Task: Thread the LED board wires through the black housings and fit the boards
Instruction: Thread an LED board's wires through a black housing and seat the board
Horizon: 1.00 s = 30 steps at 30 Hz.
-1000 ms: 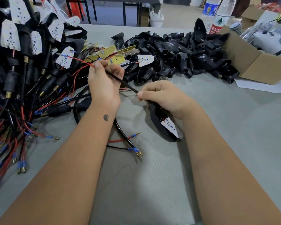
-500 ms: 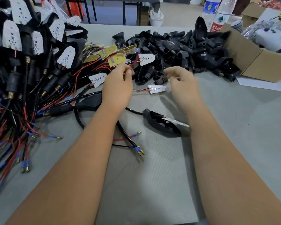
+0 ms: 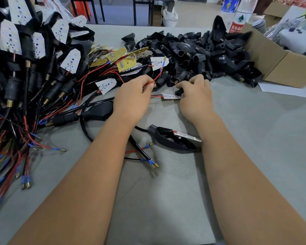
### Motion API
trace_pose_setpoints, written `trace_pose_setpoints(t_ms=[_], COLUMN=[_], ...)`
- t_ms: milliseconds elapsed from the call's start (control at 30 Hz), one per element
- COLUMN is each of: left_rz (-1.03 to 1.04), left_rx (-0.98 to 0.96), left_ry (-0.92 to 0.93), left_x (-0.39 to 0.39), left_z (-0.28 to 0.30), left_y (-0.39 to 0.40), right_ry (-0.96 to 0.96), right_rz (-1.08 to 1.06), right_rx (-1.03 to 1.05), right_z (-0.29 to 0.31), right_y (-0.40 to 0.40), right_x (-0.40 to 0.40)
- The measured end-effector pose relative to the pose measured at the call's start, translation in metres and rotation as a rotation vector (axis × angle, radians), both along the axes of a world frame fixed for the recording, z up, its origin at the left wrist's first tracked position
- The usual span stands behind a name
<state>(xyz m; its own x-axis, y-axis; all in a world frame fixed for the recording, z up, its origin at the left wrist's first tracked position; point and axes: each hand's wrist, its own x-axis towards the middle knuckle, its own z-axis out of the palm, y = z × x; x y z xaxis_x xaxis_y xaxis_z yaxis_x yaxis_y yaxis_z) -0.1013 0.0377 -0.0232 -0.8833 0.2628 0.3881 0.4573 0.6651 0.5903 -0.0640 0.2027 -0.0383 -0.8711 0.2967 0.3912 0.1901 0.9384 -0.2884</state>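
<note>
Two hands near tabletop far edge: left hand (image 3: pixel 132 96) pinches red wire (image 3: pixel 158 76), right hand (image 3: pixel 195 93) grips black housing (image 3: pixel 179 91), ready for threading.

We observe both forearms bare, entering from the lower edge and converging toward the middle of the view; the left forearm runs up and rightward, the right forearm up and leftward. We note the left hand (image 3: pixel 132 98) back-up, knuckles toward the camera, its fingers (image 3: pixel 148 82) curled inward and pinching a thin red wire (image 3: pixel 156 77); the wrist is straight. We record the right hand (image 3: pixel 195 96) likewise back-up, its fingers (image 3: pixel 182 85) bent down and curled round a small black housing (image 3: pixel 178 92); how firmly they grip we cannot tell. The two hands sit level and near each other, not touching; both are raised above the worktop (image 3: pixel 254 138).
</note>
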Motion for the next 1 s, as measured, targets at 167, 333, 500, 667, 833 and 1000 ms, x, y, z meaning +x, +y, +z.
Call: trace_pose_setpoints(t_ms=[167,333,500,667,833,1000], left_rz=[0.031,0.007,-0.004,-0.007,-0.002,-0.117], left_rx=[-0.256,-0.068,0.096,0.055,0.082,0.273], left_ry=[0.132,0.046,-0.003,-0.049,-0.078,-0.206], left_x=[-0.002,0.008,0.011,0.007,0.003,0.002], left_z=[0.003,0.0,0.003,-0.001,-0.002,-0.002], left_y=[0.008,0.009,0.007,0.006,0.007,0.009], right_ry=[-0.043,-0.058,0.128,0.249,0.347,0.387], right_rz=[0.006,0.043,0.103,0.075,-0.031,0.041], right_rx=[-0.048,-0.092,-0.421,-0.808,-1.009,-1.209], right_z=[0.001,0.001,0.009,0.013,0.019,0.023], right_y=[0.0,0.0,-0.009,-0.017,-0.013,-0.019], right_x=[0.0,-0.001,0.0,0.003,0.006,0.007])
